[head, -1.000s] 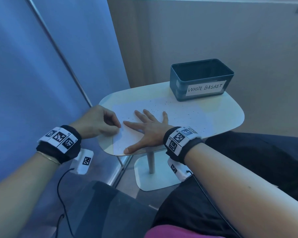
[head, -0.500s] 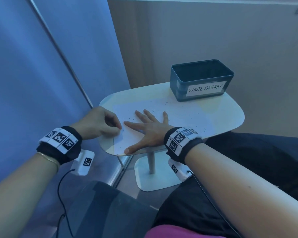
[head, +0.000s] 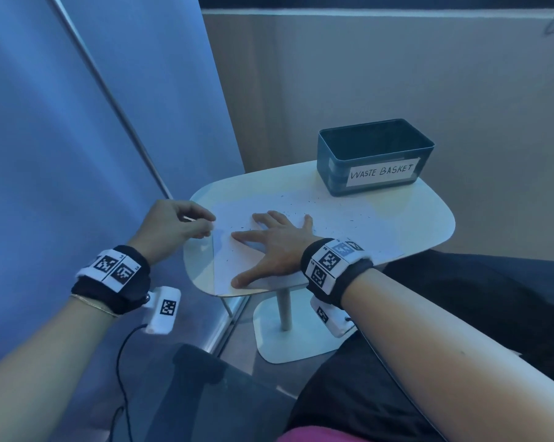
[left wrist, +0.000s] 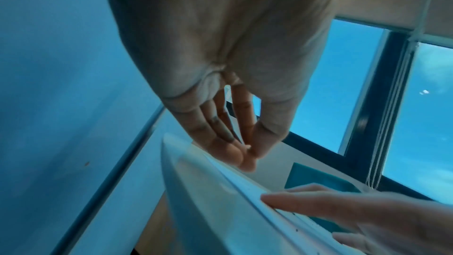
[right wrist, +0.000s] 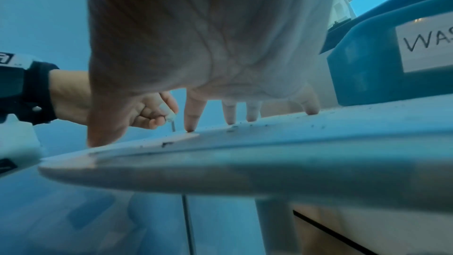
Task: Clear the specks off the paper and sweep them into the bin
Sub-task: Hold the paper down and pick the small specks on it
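Note:
A white paper (head: 333, 218) lies on the small white table (head: 428, 218), strewn with dark specks (head: 288, 204). My right hand (head: 269, 240) presses flat on the paper's near left part, fingers spread. The same fingertips (right wrist: 190, 127) touch the sheet in the right wrist view, with specks (right wrist: 168, 143) beside them. My left hand (head: 207, 229) hovers at the paper's left edge with fingers curled. Its thumb and fingertips (left wrist: 245, 150) pinch a small white bit; what it is I cannot tell. The dark teal bin (head: 374, 161), labelled WASTE BASKET, stands at the table's far right.
A blue wall with a slanting metal rail (head: 109, 100) runs close along the table's left side. A beige wall (head: 396, 74) stands behind the bin. The table's pedestal foot (head: 288, 339) is below, and my dark-clad lap (head: 460, 314) lies on the right.
My left hand has lifted a little off the paper's left edge and drawn slightly back to the left. The right hand stays flat on the sheet.

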